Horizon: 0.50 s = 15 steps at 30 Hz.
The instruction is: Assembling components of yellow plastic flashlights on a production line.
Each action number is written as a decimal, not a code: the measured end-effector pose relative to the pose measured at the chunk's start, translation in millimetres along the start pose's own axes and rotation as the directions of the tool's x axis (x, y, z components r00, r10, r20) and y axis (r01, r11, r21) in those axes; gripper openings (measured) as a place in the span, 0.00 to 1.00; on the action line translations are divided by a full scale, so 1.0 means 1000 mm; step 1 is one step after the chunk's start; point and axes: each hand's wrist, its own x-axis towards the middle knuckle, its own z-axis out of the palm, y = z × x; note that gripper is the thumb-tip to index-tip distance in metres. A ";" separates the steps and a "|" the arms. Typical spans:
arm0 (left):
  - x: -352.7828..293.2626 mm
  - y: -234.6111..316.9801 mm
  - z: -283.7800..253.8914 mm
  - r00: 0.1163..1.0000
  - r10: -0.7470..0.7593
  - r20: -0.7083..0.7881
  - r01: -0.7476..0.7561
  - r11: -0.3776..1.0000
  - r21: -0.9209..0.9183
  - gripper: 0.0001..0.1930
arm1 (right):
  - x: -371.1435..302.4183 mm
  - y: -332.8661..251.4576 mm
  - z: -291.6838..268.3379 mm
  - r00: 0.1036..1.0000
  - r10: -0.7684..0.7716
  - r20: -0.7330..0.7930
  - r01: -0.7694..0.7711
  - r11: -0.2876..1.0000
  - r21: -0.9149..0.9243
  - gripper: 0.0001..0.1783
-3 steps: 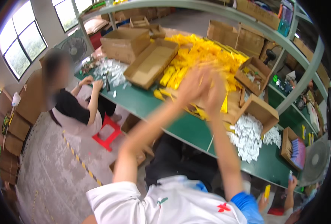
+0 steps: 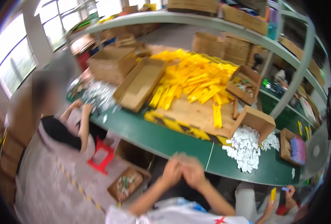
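Observation:
My left hand (image 2: pixel 172 172) and my right hand (image 2: pixel 194 172) are brought together in front of my body, just off the table's front edge. Their fingers curl toward each other and seem to touch at the tips. Blur hides whether anything lies between them. Beyond them, a heap of flat yellow pieces (image 2: pixel 199 80) covers much of a brown cardboard sheet (image 2: pixel 188 112) with yellow-and-black edging. One yellow piece (image 2: pixel 217 115) lies apart at the heap's near side. To the right, small white pieces (image 2: pixel 244 147) spill from a tipped cardboard box (image 2: pixel 260 121) onto the green table (image 2: pixel 165 140).
A co-worker (image 2: pixel 62 128) sits at the left by silvery pieces (image 2: pixel 100 95); another person's hand (image 2: pixel 271 203) holds a yellow piece at lower right. An open carton (image 2: pixel 141 84) stands beside the heap. A grey shelf rail (image 2: pixel 173 18) crosses above; a red stool (image 2: pixel 101 156) is below.
Both my hands have come down and back toward my body from above the yellow heap, staying together. The view has shifted, and the yellow pieces show more plainly.

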 end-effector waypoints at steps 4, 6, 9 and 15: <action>-0.149 0.004 -0.035 0.715 -0.610 0.342 0.473 0.782 0.406 0.29 | -0.203 0.014 -0.002 0.815 0.579 -0.030 -0.523 0.713 -0.467 0.16; -0.119 -0.017 -0.046 0.666 -0.616 0.420 0.423 0.776 0.468 0.36 | -0.163 0.001 -0.007 0.724 0.632 -0.276 -0.644 0.476 -0.599 0.29; -0.065 -0.055 -0.021 0.511 -0.674 0.533 0.474 0.739 0.480 0.40 | -0.138 0.028 -0.014 0.435 0.782 -0.447 -0.781 0.080 -0.619 0.48; -0.076 -0.181 0.049 0.536 -0.479 0.695 0.443 0.861 0.251 0.25 | -0.143 0.077 -0.038 0.029 0.926 -0.376 -0.740 -0.233 -0.631 0.53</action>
